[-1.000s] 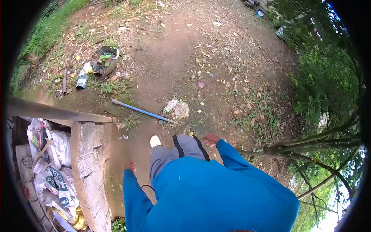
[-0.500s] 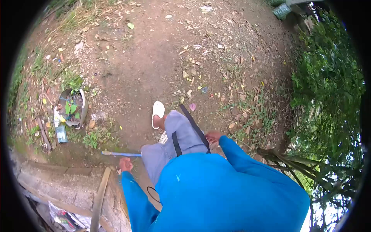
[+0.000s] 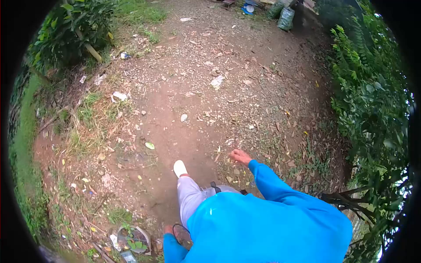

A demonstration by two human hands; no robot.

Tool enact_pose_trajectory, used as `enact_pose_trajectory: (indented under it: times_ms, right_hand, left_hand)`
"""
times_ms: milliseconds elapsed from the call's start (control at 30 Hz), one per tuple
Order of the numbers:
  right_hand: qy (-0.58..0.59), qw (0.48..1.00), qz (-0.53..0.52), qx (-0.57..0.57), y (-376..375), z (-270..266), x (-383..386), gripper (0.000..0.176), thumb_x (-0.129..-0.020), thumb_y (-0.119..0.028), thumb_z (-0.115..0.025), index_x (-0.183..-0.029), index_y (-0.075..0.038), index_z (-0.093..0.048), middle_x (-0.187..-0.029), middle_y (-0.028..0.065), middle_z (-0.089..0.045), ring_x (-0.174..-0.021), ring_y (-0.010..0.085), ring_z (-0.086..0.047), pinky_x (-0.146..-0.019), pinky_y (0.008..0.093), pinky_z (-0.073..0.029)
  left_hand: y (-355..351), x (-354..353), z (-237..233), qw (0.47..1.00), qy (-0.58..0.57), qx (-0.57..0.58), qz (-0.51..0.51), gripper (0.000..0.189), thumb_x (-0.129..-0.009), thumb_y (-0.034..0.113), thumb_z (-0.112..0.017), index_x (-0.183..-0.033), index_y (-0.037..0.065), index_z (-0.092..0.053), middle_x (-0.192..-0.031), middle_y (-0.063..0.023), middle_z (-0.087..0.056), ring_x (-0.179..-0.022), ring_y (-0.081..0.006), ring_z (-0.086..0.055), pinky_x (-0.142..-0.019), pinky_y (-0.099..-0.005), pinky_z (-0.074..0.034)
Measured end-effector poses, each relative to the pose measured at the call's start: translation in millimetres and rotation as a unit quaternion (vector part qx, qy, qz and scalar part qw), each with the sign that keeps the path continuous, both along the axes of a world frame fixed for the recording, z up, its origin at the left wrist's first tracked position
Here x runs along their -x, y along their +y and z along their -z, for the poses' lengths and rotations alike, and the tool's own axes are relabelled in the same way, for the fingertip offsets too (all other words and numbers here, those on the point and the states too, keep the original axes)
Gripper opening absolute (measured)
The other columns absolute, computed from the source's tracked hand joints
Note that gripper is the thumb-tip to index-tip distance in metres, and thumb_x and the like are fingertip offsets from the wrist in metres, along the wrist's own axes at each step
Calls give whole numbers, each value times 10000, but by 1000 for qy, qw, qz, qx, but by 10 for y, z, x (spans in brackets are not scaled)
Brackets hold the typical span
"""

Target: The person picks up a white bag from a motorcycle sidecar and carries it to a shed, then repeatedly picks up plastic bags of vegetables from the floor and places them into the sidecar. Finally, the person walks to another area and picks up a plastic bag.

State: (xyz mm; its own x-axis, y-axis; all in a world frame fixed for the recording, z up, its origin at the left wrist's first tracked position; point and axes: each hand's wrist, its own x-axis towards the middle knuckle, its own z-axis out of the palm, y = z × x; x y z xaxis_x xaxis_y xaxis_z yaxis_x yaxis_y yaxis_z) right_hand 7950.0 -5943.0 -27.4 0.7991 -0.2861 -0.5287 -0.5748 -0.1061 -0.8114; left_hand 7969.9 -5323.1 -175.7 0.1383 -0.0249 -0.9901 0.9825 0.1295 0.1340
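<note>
Ahead of my body on the right, my right hand (image 3: 240,156) hangs over the dirt path with its fingers curled in and nothing visible in them. Only a small part of my left hand (image 3: 168,229) shows beside my left hip, above the blue sleeve; its fingers are hidden. A thin dark loop (image 3: 182,235) is next to it. One white shoe (image 3: 179,168) is out in front on the path, below a grey trouser leg (image 3: 191,194).
A round planter (image 3: 147,239) with leaves stands at the lower left. Leafy bushes (image 3: 368,96) line the right side, with bare branches (image 3: 348,201) near my right elbow. Filled sacks (image 3: 286,19) and a blue object (image 3: 248,7) are at the top.
The view has moved forward along the path; the planter is now lower in view and the wall has left it. My right hand has swung forward, while my left hand has dropped back.
</note>
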Motion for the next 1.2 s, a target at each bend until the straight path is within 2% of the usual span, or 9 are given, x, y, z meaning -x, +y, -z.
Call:
enact_pose_trajectory:
  times_ms: [133,233,367,467,500,600,800,1000,1200]
  right_hand:
    - [196,976,5,-95,-390,68,513,364,-810,-387,-600,-1075,-138,-614,-911,47,-609,-822,206,-606,-656,359,-503]
    - [343,874,283,-195,-565,167,715,324,-753,-418,-637,-877,-120,-615,-773,39,-609,-658,192,-578,-572,373,-460]
    - [349,838,356,-223,-1056,812,663,211,-758,-315,-631,-781,-107,-601,-681,54,-598,-513,172,-487,-499,353,-403]
    - [310,865,322,-230,-1605,2359,515,337,-718,-378,-661,-841,-63,-659,-793,111,-632,-668,211,-568,-591,384,-462]
    - [327,882,325,-100,-1902,2117,-205,350,-719,-369,-657,-902,-70,-671,-878,124,-644,-750,229,-581,-663,400,-474]
    - [162,813,480,-288,-3124,1222,-1759,318,-762,-382,-643,-929,-113,-609,-695,63,-571,-593,196,-565,-518,351,-463]
    - [-58,920,333,-199,-5708,-69,-4120,384,-824,-449,-613,-1018,-130,-524,-900,-6,-549,-796,117,-557,-617,293,-451]
    - [-51,916,362,-162,-7714,326,-4919,345,-784,-415,-633,-915,-105,-559,-745,12,-559,-622,125,-526,-542,300,-444]
    - [172,857,434,-217,-8819,195,-4521,252,-771,-346,-617,-859,-111,-593,-788,50,-589,-630,191,-551,-557,388,-468]
  left_hand:
    - [-1049,-2760,-448,990,-135,-20,16,257,-858,443,-528,-848,190,-486,-678,36,-524,-511,-117,-462,-417,-274,-383]
    - [-2521,-4923,-1272,925,-335,-34,175,227,-866,406,-499,-884,180,-510,-760,19,-587,-509,-92,-485,-427,-244,-404]
    - [-4535,-6754,-2046,849,-462,-78,245,221,-858,360,-490,-857,140,-517,-743,-9,-588,-476,-94,-477,-397,-235,-393]
    - [-5511,-7449,-1920,853,-430,-85,282,197,-883,301,-445,-889,111,-500,-776,-37,-593,-447,-104,-457,-352,-242,-369]
    - [-5903,-7561,-1894,866,-358,-98,334,197,-869,291,-438,-905,108,-503,-782,-48,-597,-460,-128,-471,-361,-269,-396]
    - [-6600,-7485,-1475,849,-228,-86,469,200,-850,277,-470,-963,122,-526,-816,-72,-623,-489,-165,-510,-380,-311,-437]
    - [-7994,-7596,-1472,826,-111,-23,552,224,-833,312,-552,-961,129,-577,-841,-72,-667,-492,-165,-526,-409,-359,-450]
    - [-9756,-8738,-641,847,-63,-123,514,270,-858,375,-502,-901,117,-566,-790,-66,-643,-510,-160,-523,-422,-355,-441]
    - [-12791,-9868,-926,841,-191,-37,504,253,-867,367,-484,-910,126,-548,-756,-48,-613,-505,-158,-508,-432,-333,-446]
